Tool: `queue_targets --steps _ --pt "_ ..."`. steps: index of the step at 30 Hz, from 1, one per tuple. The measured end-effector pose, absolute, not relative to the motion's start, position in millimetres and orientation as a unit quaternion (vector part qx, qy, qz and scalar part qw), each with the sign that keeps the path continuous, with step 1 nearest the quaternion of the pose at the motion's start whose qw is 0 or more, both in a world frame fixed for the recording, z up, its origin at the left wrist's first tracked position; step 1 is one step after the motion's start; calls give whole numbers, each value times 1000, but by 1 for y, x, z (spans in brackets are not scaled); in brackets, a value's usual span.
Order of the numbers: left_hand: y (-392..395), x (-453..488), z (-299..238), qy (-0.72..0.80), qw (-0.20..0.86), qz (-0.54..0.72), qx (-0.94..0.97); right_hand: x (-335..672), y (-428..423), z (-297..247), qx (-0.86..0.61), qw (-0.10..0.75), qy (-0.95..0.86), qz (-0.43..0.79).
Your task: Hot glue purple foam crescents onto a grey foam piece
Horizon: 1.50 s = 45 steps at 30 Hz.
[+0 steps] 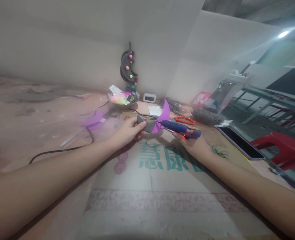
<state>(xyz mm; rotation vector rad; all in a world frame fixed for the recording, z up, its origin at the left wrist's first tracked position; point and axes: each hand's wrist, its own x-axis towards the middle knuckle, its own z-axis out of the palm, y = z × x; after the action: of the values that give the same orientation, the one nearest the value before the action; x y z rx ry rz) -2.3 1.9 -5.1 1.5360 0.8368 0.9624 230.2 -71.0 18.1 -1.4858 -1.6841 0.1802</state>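
Observation:
My left hand (135,128) pinches a purple crescent (165,111) by its end, where grey yarn (149,126) covers the surface. A blue glue gun (179,127) is gripped in my right hand (191,141), with a small red light glowing near its handle. The gun's nozzle points left, at the border between the yarn and the bare purple part; whether it touches cannot be made out. Both hands are over a printed cardboard sheet (127,203).
Behind are a metal bowl (123,106) of craft bits, a grey crescent ornament (126,66) with coloured balls, a small digital clock (149,97) and orange-handled scissors (185,120). A yarn skein (206,116) and a phone (241,143) are at right; a black cord (59,150) runs at left.

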Motion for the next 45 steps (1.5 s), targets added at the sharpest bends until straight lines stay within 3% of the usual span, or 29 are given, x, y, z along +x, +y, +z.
queue_targets --steps 28,35,38,42,45 --pt "3 -3 -4 372 559 408 618 234 -70 13 -580 413 -700 55" --pt "2 -2 0 381 571 410 601 235 -80 27 -524 419 -732 116" --pt "3 -1 -2 370 574 403 609 236 -79 38 -527 452 -702 158" --pt "6 -1 -8 348 561 391 641 246 -59 50 -518 570 -599 218" --pt "7 -2 -10 339 545 379 666 259 -29 57 -555 566 -564 233"
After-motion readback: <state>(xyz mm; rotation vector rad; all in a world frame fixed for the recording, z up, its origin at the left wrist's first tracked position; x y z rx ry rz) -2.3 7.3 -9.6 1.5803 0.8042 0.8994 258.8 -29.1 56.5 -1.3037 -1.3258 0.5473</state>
